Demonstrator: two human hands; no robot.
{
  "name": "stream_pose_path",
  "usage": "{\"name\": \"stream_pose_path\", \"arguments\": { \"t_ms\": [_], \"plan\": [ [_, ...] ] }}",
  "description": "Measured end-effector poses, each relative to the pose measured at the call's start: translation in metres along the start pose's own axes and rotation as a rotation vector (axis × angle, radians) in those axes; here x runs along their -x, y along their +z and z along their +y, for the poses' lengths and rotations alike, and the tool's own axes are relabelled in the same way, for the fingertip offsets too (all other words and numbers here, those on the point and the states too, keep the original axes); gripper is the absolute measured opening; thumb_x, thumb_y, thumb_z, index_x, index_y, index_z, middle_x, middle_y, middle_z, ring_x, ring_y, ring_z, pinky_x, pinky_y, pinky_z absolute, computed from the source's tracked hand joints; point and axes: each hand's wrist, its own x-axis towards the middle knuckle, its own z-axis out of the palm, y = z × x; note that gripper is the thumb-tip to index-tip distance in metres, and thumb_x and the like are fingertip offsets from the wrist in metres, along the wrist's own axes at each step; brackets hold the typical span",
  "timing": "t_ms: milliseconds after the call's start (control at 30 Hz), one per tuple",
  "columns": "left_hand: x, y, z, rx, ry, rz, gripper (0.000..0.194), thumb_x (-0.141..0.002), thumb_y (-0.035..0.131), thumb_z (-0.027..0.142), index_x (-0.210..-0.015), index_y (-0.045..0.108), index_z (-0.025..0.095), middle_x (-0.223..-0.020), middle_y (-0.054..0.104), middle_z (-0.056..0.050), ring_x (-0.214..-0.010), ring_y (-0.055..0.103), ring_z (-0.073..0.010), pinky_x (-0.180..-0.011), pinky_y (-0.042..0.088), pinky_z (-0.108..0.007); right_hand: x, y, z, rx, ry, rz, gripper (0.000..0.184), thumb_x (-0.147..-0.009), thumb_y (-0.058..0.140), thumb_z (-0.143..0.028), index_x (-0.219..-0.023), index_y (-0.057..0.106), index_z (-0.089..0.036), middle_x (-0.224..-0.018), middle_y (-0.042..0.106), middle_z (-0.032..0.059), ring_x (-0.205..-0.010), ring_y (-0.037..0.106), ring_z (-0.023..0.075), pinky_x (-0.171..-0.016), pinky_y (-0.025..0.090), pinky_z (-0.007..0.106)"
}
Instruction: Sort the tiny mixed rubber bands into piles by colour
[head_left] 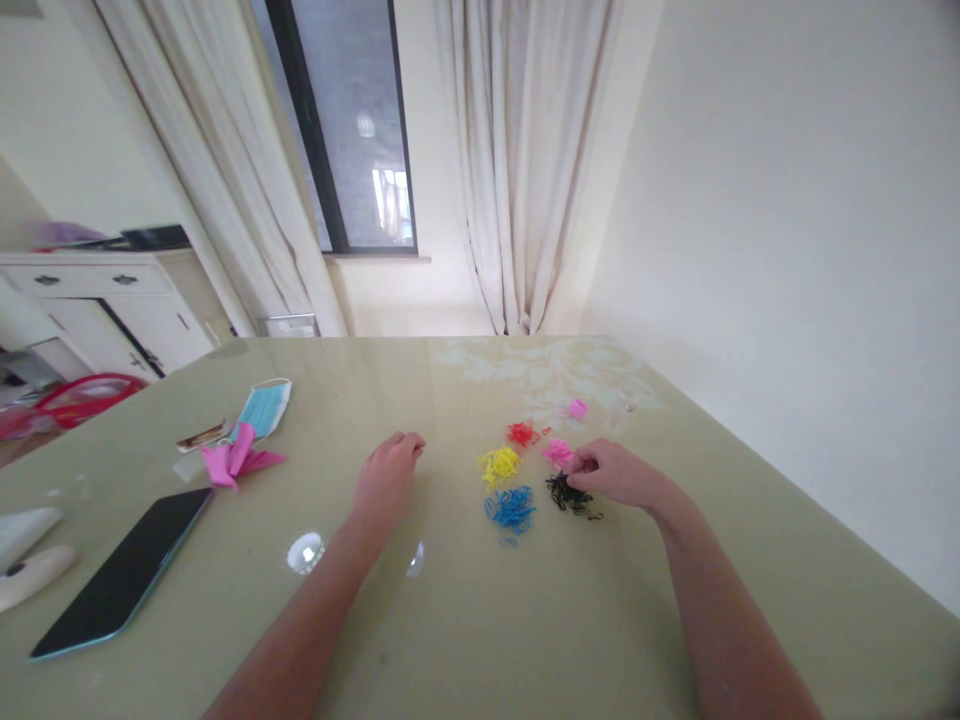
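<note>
Small rubber bands lie in heaps sorted by colour. The heaps are red bands (523,433), yellow bands (499,466), blue bands (511,510), pink bands (557,453) and black bands (571,495). My right hand (611,472) reaches in from the right, thumb and finger pinched together between the pink and black heaps. Whatever is in that pinch is too small to make out. My left hand (388,475) rests on the table left of the yellow heap, fingers curled and closed, with nothing seen in them.
Another small pink clump (577,408) lies farther back on the glossy table (465,630). At the left are a dark-screened tablet (124,575), a pink folded-paper piece (238,460), a blue face mask (264,408) and white objects at the edge. A wall borders the right side.
</note>
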Motion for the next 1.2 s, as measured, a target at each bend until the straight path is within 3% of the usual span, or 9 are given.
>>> {"name": "stream_pose_path", "arguments": {
  "t_ms": [267, 367, 533, 700, 867, 1200],
  "plan": [
    [0.001, 0.003, 0.000, 0.149, 0.013, 0.033, 0.021, -0.100, 0.052, 0.023, -0.100, 0.073, 0.022, -0.102, 0.079, -0.008, -0.092, 0.071, -0.0261, -0.077, 0.046, -0.033, 0.003, -0.006, 0.003, 0.071, -0.003, 0.043, 0.023, -0.080, 0.064, -0.034, -0.067, 0.071, -0.016, -0.066, 0.068, 0.0030, -0.066, 0.060, 0.0192, -0.060, 0.038, 0.028],
    [0.000, 0.004, 0.002, 0.335, 0.027, 0.085, 0.018, -0.095, 0.057, 0.026, -0.093, 0.074, 0.022, -0.096, 0.079, -0.007, -0.086, 0.071, -0.0244, -0.078, 0.049, -0.034, 0.001, -0.003, -0.005, 0.098, -0.044, 0.117, 0.027, -0.083, 0.064, -0.038, -0.068, 0.069, -0.017, -0.063, 0.063, 0.0016, -0.062, 0.056, 0.0175, -0.058, 0.035, 0.028],
    [-0.002, 0.004, 0.012, 0.819, 0.001, 0.009, 0.019, -0.084, 0.070, 0.039, -0.086, 0.075, 0.021, -0.084, 0.077, -0.005, -0.079, 0.070, -0.0215, -0.076, 0.052, -0.032, -0.006, 0.025, -0.038, -0.112, -0.250, 0.250, 0.024, -0.090, 0.061, -0.036, -0.077, 0.070, -0.018, -0.065, 0.060, -0.0005, -0.061, 0.050, 0.0149, -0.058, 0.035, 0.027],
    [0.002, 0.007, 0.024, 1.113, -0.008, -0.084, 0.032, -0.075, 0.080, 0.048, -0.086, 0.074, 0.019, -0.080, 0.075, -0.004, -0.077, 0.067, -0.0183, -0.077, 0.053, -0.031, -0.009, 0.061, -0.069, -0.291, -0.323, 0.249, 0.025, -0.092, 0.066, -0.042, -0.092, 0.076, -0.019, -0.065, 0.059, -0.0012, -0.059, 0.048, 0.0141, -0.056, 0.035, 0.027],
    [0.008, 0.007, 0.032, 1.172, 0.006, -0.162, 0.033, -0.074, 0.083, 0.048, -0.085, 0.073, 0.018, -0.079, 0.074, -0.003, -0.076, 0.067, -0.0169, -0.077, 0.054, -0.030, -0.009, 0.079, -0.075, -0.383, -0.355, 0.277, 0.025, -0.092, 0.071, -0.043, -0.097, 0.077, -0.020, -0.069, 0.060, -0.0005, -0.061, 0.049, 0.0139, -0.055, 0.036, 0.027],
    [0.013, 0.013, 0.038, 1.190, 0.047, -0.255, 0.034, -0.076, 0.083, 0.048, -0.088, 0.074, 0.017, -0.083, 0.076, -0.004, -0.080, 0.068, -0.0181, -0.079, 0.054, -0.031, -0.011, 0.082, -0.073, -0.459, -0.330, 0.256, 0.021, -0.090, 0.070, -0.040, -0.089, 0.075, -0.020, -0.065, 0.056, -0.0012, -0.059, 0.047, 0.0137, -0.053, 0.033, 0.026]
  ]
}}
